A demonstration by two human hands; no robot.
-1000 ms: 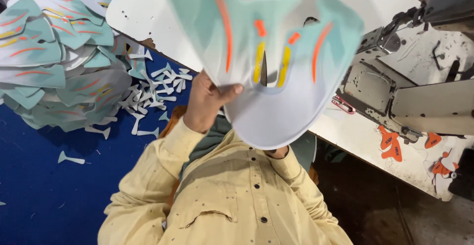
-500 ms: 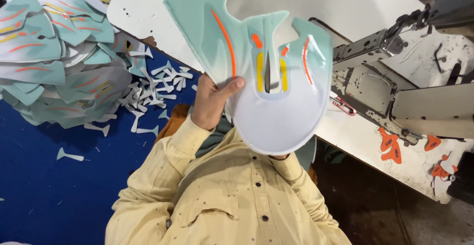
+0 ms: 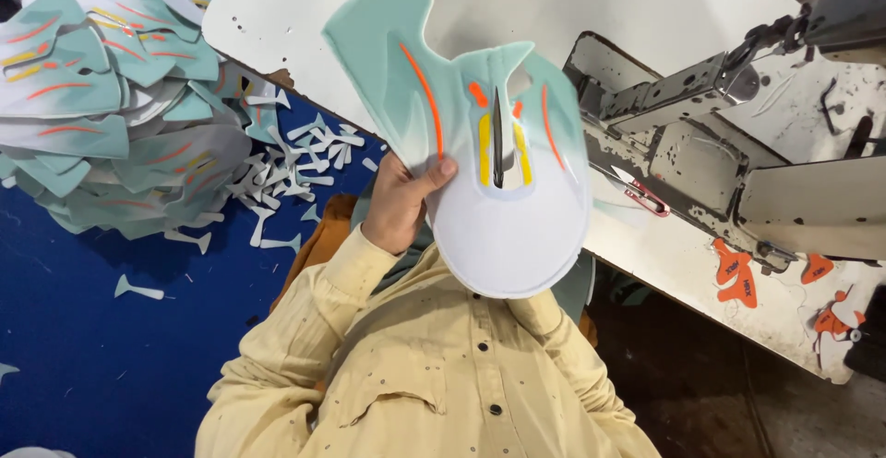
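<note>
The left hand (image 3: 399, 207) pinches the left edge of a mint-and-white shoe upper panel (image 3: 480, 162), thumb on its face, holding it up over the near edge of the white worktable (image 3: 277, 15). The right hand is hidden behind the panel, so I cannot tell its grip. A sewing machine (image 3: 738, 144) crowds the right; a stack of matching panels (image 3: 101, 98) and scattered offcuts (image 3: 286, 172) fill the left.

Your left hand (image 3: 397, 204) now holds the mint-and-white shoe upper piece (image 3: 480, 144) lower and farther from the camera; it is turned, its whole outline and centre slit now visible.
</note>
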